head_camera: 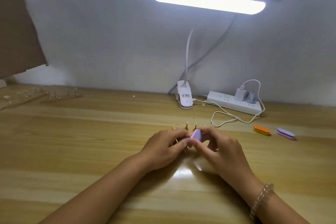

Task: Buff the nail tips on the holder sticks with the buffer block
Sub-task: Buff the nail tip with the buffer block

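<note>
Head view: I look down over a wooden counter; the lamp clip at its far edge is my reference.
Left hand: the left hand sits nearer me than the lamp clip, its fingers curled in and pinching a holder stick that is mostly hidden. I cannot make out the nail tip on it.
Right hand: the right hand, nearer me and slightly right of the lamp clip, grasps the buffer block between thumb and fingers.
Buffer block: lilac, tilted, held against the end of the pinched stick where the two hands meet.
Holder base: the holder base lies between the hands and the lamp clip, with standing sticks upright in it.
Spare buffers: an orange buffer and a purple buffer lie right of the lamp clip and nearer me, just beside each other.
Power strip: the power strip lies just right of the lamp clip, with a white cable looping in front of it.
Other racks: more racks stand far left of the lamp clip, blurred.
</note>
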Demonstrator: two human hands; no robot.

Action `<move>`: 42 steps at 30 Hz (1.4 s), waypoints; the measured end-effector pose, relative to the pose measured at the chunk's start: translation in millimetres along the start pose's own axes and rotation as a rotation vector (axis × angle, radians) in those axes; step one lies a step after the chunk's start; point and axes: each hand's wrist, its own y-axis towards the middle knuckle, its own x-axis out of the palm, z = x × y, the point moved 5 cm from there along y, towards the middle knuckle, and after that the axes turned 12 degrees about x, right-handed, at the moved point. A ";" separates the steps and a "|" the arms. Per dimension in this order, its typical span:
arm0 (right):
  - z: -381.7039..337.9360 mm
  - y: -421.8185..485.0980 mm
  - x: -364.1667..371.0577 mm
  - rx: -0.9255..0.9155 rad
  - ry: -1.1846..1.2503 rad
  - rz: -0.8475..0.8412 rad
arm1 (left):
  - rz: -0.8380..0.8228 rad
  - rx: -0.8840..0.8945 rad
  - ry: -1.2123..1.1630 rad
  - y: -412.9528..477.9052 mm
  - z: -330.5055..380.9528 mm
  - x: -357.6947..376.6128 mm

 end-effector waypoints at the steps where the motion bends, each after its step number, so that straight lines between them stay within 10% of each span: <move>1: 4.0 2.9 -0.7 0.025 0.004 0.028 | -0.001 -0.003 0.003 0.4 -1.3 0.7; 42: -0.4 -3.1 1.8 0.007 -0.063 0.046 | 0.066 -0.002 -0.178 4.2 -7.1 -0.1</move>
